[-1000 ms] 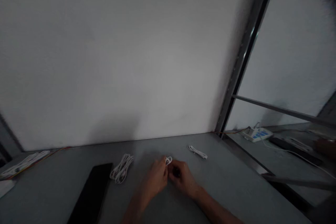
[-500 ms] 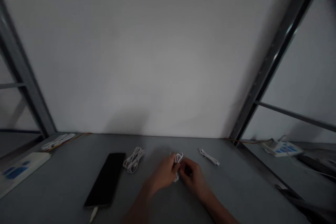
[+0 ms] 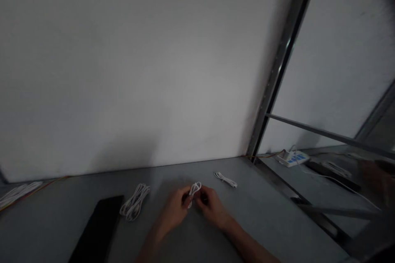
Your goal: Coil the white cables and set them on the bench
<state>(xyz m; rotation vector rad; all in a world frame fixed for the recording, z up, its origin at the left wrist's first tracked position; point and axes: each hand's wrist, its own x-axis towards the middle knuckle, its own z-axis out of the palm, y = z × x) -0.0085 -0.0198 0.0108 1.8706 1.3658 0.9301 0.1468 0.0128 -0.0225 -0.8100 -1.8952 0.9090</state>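
Observation:
A small coiled white cable (image 3: 195, 189) is pinched in the fingers of my left hand (image 3: 176, 208), its loops standing up above the thumb. My right hand (image 3: 213, 208) closes its fingertips at the right side of the same coil; exactly what part it grips is hard to see. To the right and farther back, a tied white cable bundle (image 3: 226, 179) lies on the grey tabletop (image 3: 259, 213). Left of my hands rests a larger white cable coil (image 3: 135, 202), beside a black phone (image 3: 98, 230).
More white cable (image 3: 20, 193) lies at the far left by a thin red-yellow wire. A metal frame post (image 3: 279, 70) with a crossbar divides off the right side. Beyond it are a power strip (image 3: 293, 158), a dark phone (image 3: 333, 176) and another person's hand (image 3: 376, 178).
My view has swung to the right, so things appear farther left and the neighbouring place shows more. Both hands stay at the coil, with the right fingers still against it.

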